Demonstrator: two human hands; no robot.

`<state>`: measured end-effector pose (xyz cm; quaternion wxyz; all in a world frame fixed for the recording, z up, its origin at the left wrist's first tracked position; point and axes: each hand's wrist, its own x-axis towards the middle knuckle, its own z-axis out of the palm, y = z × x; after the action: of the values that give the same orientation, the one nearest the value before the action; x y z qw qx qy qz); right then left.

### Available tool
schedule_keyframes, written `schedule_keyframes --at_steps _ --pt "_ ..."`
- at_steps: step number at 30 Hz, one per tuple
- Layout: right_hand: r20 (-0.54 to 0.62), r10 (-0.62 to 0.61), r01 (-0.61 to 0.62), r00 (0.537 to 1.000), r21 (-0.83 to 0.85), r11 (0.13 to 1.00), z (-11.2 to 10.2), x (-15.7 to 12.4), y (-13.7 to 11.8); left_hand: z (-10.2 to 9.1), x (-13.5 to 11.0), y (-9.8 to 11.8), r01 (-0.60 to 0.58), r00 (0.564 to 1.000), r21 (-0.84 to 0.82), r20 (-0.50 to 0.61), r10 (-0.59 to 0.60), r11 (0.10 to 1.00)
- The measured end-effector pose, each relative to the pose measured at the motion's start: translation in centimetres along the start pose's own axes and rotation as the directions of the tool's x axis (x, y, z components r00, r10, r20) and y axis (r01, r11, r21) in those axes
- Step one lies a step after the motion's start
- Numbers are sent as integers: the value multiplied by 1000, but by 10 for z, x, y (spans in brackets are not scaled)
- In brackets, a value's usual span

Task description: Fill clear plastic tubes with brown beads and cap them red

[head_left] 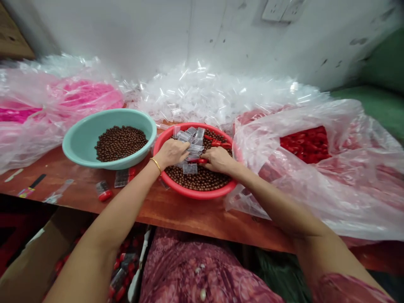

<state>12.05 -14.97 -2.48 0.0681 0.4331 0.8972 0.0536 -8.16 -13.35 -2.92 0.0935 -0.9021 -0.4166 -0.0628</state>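
Observation:
My left hand (172,152), with a gold bangle on its wrist, lies over several small clear plastic cases (195,145) in a red plastic basin (202,194). Brown round beads (202,179) fill the basin around them. My right hand (219,160) is in the same basin, and its fingertips close on a small red plastic piece (199,160). Another red piece (217,144) lies just beyond those fingers. What the left fingers grip, if anything, is hidden. A teal basin (104,162) of brown beads (121,143) stands to the left.
A heap of clear plastic cases (202,94) lies against the wall. Plastic bags hold red pieces (304,144) at right and pink pieces (85,94) at left. Small parts lie on the wooden table (176,219), including a red-capped case (104,190). Red-capped cases (121,269) sit below its edge.

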Motion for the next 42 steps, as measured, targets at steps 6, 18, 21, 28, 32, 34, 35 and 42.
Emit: schedule_keyframes --at_steps 6,18,21,28,32,34,35,42 --pt "-84 90 -84 992 74 994 0 -25 37 2 -1 -4 -89 991 -13 -99 87 996" --pt "-156 406 -390 900 125 912 16 -18 37 -29 -14 22 -301 946 -53 110 306 952" --pt "-206 397 -369 894 163 915 19 -21 41 -34 -18 33 -227 921 -90 303 244 970" --pt "-302 350 -281 887 247 927 26 -22 45 -22 -7 50 -212 905 -5 375 198 977" --pt "-353 361 -259 863 304 917 28 -23 47 -28 -5 62 -214 894 42 412 178 976" --pt "-375 368 -249 851 328 911 30 -23 48 -32 -4 66 -171 859 58 498 120 984" --pt "-383 371 -246 846 338 908 30 -23 48 -32 -3 68 -163 839 57 533 108 985" --pt "-400 390 -231 829 392 891 31 -25 49 -10 17 73 -105 850 -130 503 157 986"
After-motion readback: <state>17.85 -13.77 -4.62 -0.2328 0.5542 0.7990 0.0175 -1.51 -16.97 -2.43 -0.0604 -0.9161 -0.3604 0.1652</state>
